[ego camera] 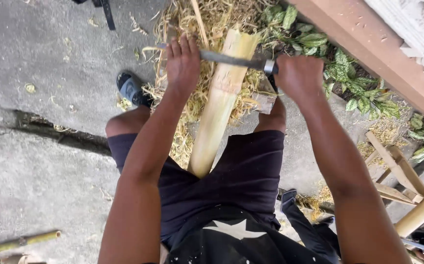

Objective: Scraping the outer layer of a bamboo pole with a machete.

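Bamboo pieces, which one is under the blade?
The thick pale split piece between the knees, under the blade that the left hand and right hand grip. The thin pole lies apart on the concrete.

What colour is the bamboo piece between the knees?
Pale yellow-cream bamboo piece, seen best in the head view.

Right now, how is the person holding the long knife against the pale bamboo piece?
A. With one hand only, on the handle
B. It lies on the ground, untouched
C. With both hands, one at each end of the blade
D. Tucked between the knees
C: the left hand grips the far end of the knife and the right hand grips its handle end, the blade lying across the bamboo piece.
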